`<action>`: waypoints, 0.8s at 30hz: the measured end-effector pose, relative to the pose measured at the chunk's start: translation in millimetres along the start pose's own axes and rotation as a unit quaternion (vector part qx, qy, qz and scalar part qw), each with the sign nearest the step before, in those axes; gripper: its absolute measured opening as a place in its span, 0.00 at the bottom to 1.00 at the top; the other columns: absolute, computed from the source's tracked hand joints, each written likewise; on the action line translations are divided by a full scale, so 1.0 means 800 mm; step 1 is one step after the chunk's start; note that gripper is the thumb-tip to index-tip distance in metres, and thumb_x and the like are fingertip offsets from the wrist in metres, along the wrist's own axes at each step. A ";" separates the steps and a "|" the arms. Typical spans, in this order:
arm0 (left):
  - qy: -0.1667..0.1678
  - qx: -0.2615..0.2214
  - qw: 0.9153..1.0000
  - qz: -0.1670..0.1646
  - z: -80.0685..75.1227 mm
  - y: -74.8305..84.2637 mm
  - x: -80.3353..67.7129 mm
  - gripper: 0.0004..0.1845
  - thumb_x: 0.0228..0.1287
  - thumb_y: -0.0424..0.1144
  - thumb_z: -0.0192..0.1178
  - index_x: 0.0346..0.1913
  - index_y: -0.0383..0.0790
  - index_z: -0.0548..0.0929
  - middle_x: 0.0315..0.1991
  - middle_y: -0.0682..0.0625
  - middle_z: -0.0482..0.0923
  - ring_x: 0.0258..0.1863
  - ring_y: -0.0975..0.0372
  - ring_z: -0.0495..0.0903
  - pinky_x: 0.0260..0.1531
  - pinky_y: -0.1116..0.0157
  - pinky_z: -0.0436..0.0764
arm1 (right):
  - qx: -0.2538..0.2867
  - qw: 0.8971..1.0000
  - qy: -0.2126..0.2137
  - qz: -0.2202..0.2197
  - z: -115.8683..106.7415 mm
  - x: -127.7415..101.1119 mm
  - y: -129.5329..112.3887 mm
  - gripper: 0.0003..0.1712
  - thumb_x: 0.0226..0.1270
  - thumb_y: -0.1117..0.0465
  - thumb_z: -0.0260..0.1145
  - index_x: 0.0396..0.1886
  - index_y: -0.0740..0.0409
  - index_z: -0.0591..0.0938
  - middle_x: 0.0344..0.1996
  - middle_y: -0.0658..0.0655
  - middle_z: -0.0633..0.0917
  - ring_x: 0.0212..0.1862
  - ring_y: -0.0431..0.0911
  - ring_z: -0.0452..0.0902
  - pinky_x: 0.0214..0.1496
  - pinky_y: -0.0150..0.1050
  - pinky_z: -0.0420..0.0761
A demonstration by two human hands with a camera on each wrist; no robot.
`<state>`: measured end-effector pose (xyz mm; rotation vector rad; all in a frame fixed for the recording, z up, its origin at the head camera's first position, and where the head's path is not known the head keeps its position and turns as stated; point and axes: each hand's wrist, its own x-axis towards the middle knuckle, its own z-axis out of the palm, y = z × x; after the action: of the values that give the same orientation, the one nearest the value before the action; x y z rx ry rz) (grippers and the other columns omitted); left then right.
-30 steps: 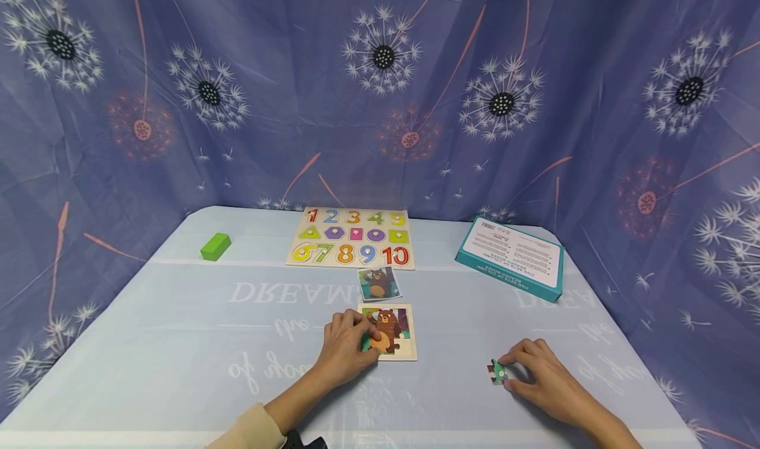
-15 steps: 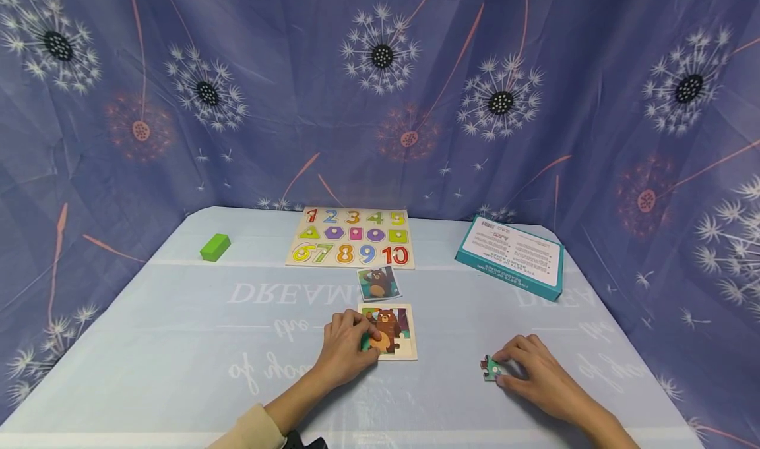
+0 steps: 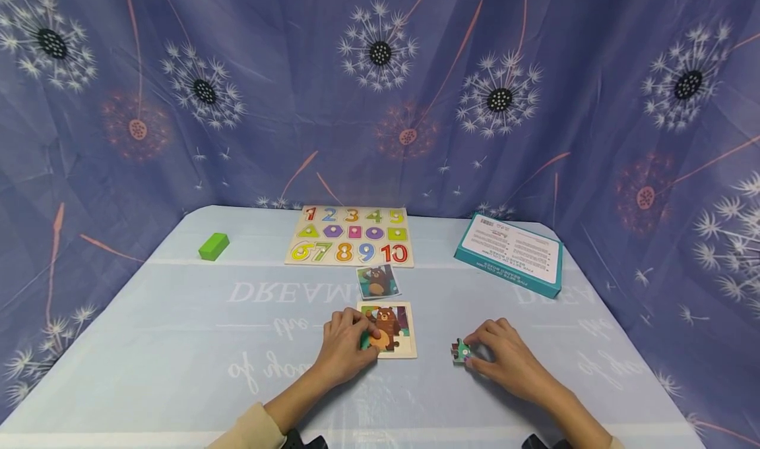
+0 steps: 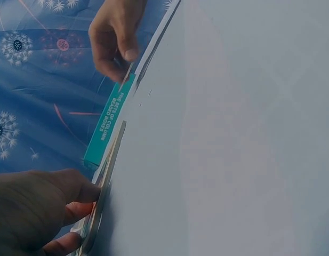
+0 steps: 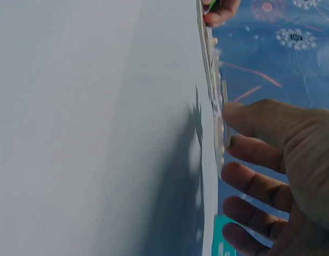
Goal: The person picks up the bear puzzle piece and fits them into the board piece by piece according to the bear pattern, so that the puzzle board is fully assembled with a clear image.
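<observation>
The number board near the far edge of the table carries the digits 1, 2, 3, 4 in its top row, with a fifth figure cut off by glare, and 6, 7, 8, 9, 10 in its bottom row. The tablecloth is printed with "DREAM" upside down at mid-table; smaller script below it cannot be read. The teal box at the far right corner bears "FIVE SETS OF COLUMN BRAIDED BOXES" on its side; its white label is too small to read.
</observation>
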<state>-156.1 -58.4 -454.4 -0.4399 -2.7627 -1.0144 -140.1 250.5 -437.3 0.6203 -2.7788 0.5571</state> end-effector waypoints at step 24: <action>0.007 -0.005 1.000 0.003 -0.001 0.001 -0.001 0.06 0.45 0.38 0.64 0.28 0.52 0.81 0.40 0.53 0.69 0.42 0.59 0.62 0.47 0.52 0.60 | 0.005 1.000 -0.020 0.003 0.041 0.056 -0.067 0.14 0.44 0.52 0.75 0.33 0.47 0.85 0.32 0.43 0.79 0.39 0.37 0.64 0.46 0.40 0.67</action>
<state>-155.0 -58.6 -454.0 -0.4406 -2.7440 -1.0269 -160.2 176.0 -436.6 0.6327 -2.8165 0.5677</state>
